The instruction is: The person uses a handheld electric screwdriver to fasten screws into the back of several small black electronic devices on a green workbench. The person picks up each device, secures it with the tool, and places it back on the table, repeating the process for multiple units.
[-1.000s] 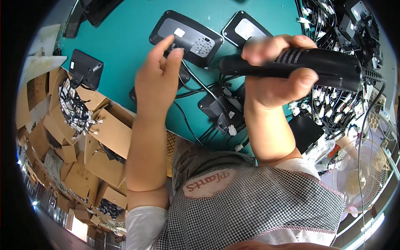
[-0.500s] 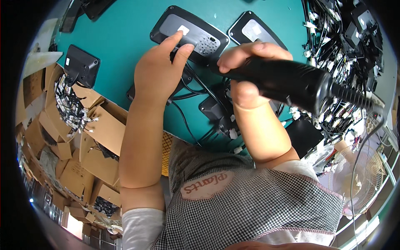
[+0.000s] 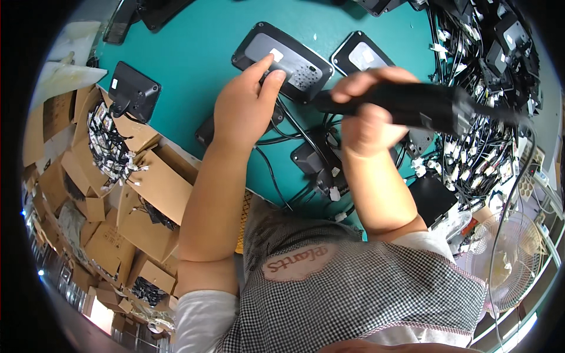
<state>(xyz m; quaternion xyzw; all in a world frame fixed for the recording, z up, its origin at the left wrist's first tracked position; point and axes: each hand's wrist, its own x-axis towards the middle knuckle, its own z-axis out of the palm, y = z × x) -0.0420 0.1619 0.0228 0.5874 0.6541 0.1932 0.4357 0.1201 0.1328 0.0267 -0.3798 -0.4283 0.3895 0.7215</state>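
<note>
A black rounded-rectangular device housing [image 3: 309, 62] with a grey back panel, a small white label and a patch of holes lies on the green work surface. My left hand [image 3: 244, 112] grips it at the near-left side, index finger by the label and thumb apart from it; the other fingers are hidden. A corded black electric screwdriver [image 3: 412, 106], blurred by motion, lies sideways in the closed grasp of my right hand [image 3: 368, 132]. Its front end is beside the housing's near-right corner, and the exact contact is hard to see. Cables run out below the housing.
A similar housing [image 3: 362, 53] lies to the right, a black display unit [image 3: 134, 91] to the left. Bundled cables with white connectors [image 3: 465, 147] crowd the right side. Cardboard boxes [image 3: 156, 188] stand at the lower left, a fan [image 3: 500, 259] at the lower right.
The whole view has shifted, so the scene sits slightly lower and to the right. My left hand stays on the housing. The screwdriver has turned closer to level and its front end remains near the same corner.
</note>
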